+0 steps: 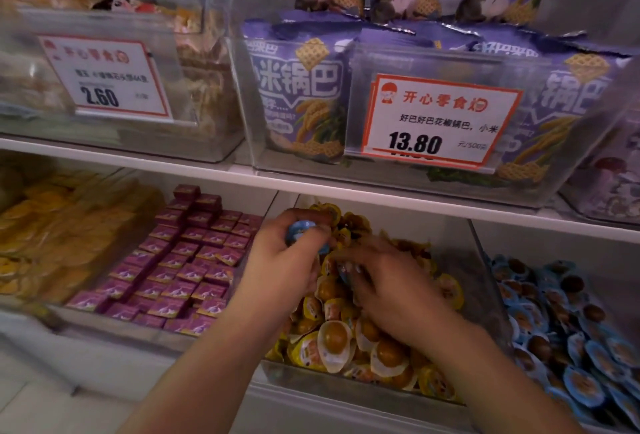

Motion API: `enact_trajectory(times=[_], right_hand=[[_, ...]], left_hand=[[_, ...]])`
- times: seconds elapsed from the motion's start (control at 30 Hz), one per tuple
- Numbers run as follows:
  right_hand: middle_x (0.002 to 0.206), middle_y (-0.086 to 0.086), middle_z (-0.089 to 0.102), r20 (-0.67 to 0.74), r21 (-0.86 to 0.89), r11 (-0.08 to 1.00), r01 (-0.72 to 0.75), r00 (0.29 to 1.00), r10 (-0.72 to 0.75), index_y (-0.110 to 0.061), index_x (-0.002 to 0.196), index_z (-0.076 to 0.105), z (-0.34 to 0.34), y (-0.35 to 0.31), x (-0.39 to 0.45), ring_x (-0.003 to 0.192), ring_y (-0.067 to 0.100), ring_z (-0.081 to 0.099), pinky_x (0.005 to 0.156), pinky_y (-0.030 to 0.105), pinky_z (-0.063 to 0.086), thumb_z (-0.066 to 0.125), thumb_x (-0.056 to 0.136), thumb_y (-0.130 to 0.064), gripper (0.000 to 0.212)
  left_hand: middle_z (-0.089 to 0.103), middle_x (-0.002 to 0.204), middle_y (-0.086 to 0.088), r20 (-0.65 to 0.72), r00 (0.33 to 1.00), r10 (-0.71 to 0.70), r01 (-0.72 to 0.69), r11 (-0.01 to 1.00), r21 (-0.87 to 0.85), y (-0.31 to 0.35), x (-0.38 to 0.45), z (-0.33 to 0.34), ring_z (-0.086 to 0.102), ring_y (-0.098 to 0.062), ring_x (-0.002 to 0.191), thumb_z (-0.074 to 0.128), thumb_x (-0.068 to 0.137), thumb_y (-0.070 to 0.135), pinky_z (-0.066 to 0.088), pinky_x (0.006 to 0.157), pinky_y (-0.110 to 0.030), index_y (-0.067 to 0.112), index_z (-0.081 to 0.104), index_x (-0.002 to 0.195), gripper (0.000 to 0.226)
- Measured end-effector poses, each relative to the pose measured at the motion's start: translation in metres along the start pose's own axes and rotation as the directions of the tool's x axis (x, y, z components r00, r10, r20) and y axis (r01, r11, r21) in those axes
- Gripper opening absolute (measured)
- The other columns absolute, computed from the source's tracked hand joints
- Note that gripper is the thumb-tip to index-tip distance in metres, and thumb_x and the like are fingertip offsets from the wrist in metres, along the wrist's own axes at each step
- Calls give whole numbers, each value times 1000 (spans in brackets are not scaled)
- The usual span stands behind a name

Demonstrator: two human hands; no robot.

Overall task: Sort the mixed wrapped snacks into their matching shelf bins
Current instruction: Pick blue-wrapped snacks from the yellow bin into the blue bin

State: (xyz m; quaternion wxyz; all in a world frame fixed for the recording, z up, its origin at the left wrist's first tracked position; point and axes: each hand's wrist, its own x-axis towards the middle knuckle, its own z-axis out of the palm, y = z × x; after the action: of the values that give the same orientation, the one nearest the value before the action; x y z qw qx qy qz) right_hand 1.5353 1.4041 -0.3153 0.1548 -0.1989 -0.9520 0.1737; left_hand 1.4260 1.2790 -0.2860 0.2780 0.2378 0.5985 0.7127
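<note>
Right hand (pixel 377 281) dug fingers-down in yellow-wrapped bin (pixel 485 281), grip unclear. Left hand (pixel 284 260) pinched blue-wrapped snack (pixel 300 230) above. Blue bin (pixel 561 316) right of grip; sorting unfinished.

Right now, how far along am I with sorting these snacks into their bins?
Midway, by the look of it. The left hand holds blue-wrapped snacks pulled from the yellow-wrapped bin. The right hand is digging there, seemingly at another blue one. Still left: dropping them into the blue-wrapped bin on the right. The purple squares look tidy.
</note>
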Motion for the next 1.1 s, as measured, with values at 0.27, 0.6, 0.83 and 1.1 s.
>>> enact_trajectory(times=[0.27,0.6,0.83,1.1], right_hand=[[87,-12,59,31,-125,979,-162,985,167,-33,104,66,12,21,6,89,13,62,59,27,33,56,85,-67,39],[73,8,64,280,906,163,-392,840,464,-11,94,69,-33,-7,-20,56,20,57,44,27,40,60,94,-37,27],[117,13,72,435,868,-345,-358,883,178,-13,119,72,-64,-11,-65,107,24,70,84,36,58,56,93,-44,44],[67,11,63,149,983,26,-182,872,466,-20,89,72,-92,34,-111,45,18,56,39,23,42,86,69,-38,30]], left_hand=[[53,48,-1,12,996,84,-84,990,115,-5,0,3,41,-9,40,61,96,19,32,39,-18,16,69,90,10],[72,77,7,-156,968,197,-176,975,138,-12,-6,34,65,1,66,61,95,27,47,56,-12,24,69,85,13],[65,101,14,142,901,410,-430,803,412,-23,-46,96,62,-8,100,30,101,52,49,85,-34,34,61,108,37],[34,142,40,490,791,367,-555,769,319,-32,-62,124,30,11,138,17,97,70,25,108,-8,59,33,140,46]])
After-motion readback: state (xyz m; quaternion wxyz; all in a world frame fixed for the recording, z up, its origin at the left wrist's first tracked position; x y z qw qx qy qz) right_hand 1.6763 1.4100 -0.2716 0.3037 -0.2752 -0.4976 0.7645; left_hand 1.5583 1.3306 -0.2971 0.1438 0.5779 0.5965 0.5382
